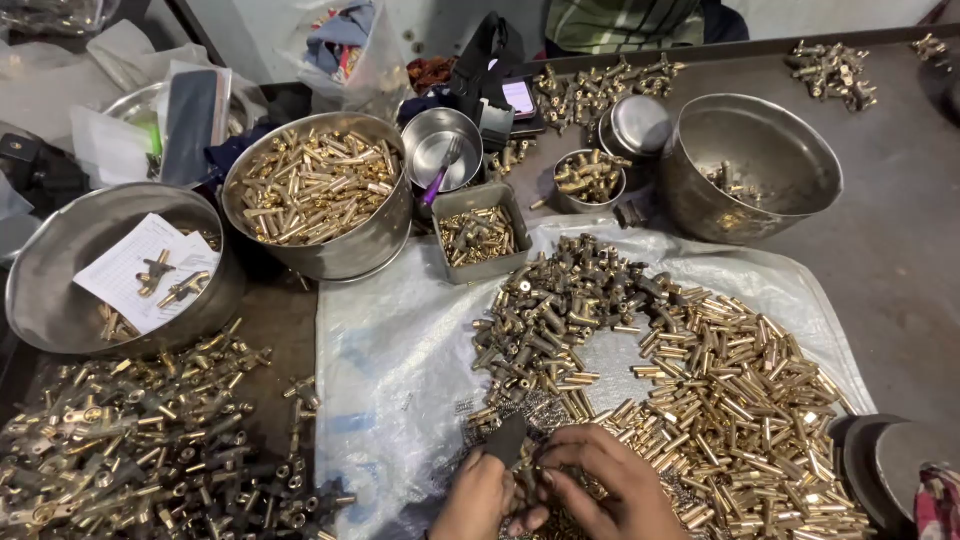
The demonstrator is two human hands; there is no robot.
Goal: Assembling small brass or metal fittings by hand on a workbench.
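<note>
My left hand [472, 497] grips a small dark flat piece [506, 440] at the bottom middle. My right hand [605, 485] is bent beside it, its fingers pinching small brass parts; what exactly they hold is hidden. Both hands rest over a clear plastic sheet [400, 350]. On the sheet lies a big heap of short brass tubes [740, 400] to the right and a heap of darker brass fittings [560, 305] just beyond my hands.
Steel bowls stand at the back: one full of brass tubes [315, 185], one with a paper slip [130, 265], a large nearly empty one [750, 165]. A small grey box [480, 232] holds brass bits. Assembled fittings [150, 450] pile at the left. Another person's striped cloth [625, 20] shows beyond the table.
</note>
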